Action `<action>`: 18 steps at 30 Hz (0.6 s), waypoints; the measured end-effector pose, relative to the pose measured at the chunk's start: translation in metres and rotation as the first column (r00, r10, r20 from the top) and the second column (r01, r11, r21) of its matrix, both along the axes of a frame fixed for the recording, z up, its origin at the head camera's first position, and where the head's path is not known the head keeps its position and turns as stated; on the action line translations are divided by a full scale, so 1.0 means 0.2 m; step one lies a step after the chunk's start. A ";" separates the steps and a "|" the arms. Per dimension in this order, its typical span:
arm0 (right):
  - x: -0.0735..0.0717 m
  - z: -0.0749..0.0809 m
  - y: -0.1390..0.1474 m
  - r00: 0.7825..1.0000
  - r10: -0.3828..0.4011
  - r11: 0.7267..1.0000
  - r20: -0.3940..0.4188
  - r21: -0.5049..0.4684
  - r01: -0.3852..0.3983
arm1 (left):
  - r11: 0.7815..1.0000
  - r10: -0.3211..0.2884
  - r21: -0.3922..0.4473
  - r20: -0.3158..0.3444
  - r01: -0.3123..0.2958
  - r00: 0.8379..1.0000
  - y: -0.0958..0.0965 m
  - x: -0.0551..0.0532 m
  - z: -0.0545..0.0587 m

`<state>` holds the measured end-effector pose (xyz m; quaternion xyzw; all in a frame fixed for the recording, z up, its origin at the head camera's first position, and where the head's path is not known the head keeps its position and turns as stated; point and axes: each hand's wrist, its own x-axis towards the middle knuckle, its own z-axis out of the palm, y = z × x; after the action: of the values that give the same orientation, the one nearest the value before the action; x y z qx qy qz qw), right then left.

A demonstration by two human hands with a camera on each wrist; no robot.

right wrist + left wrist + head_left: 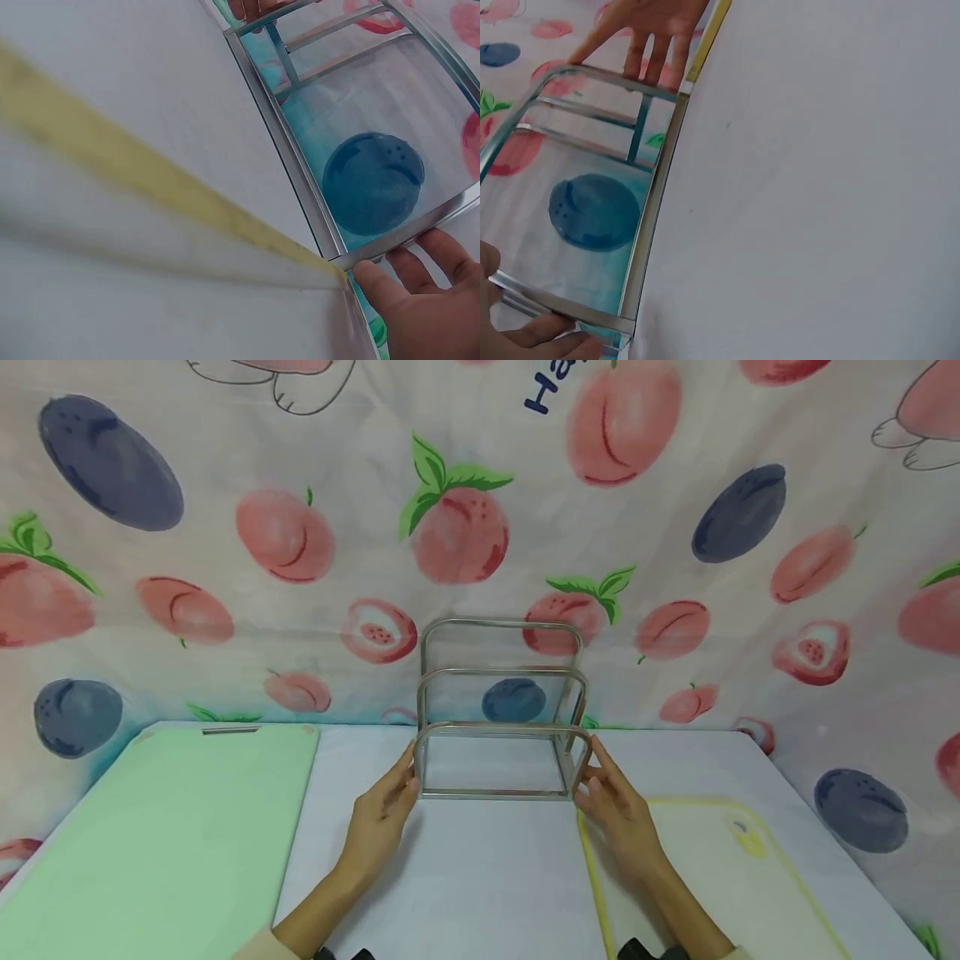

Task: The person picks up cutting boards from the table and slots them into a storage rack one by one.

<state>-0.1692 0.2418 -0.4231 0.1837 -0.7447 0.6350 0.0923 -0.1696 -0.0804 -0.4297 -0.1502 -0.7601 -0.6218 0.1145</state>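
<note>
Observed from the person's end: rack (502, 726) on table (465, 877), left hand (381, 822) and right hand (618, 814) at its respective sides. One cutting board (187, 843) left, bare table between; second cutting board (697, 877) right, its far-left corner just beside the rack's near-right. Backdrop (360, 543) behind.

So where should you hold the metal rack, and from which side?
Probably hold the metal rack by the two side bars of its front hoop, coming from left and right together. It stands upright, and those thin bars rise at opposite ends, so it should stay level.
</note>
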 end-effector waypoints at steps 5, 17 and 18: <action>0.02 -0.02 0.00 1.000 -0.015 1.000 0.009 -0.010 0.015 | 0.989 -0.141 0.059 0.076 0.136 0.987 0.01 0.06 0.01; 0.02 0.00 -0.04 1.000 0.021 0.998 0.011 -0.055 -0.021 | 0.990 -0.134 0.070 0.113 0.126 0.985 -0.04 0.10 0.03; 0.02 0.00 -0.04 0.999 0.031 0.998 0.010 -0.062 -0.030 | 0.991 -0.124 0.065 0.102 0.118 0.987 -0.04 0.10 0.03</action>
<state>-0.1645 0.2330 -0.4235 0.1887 -0.7223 0.6600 0.0841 -0.1498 -0.0891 -0.4235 -0.1593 -0.7359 -0.6568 0.0404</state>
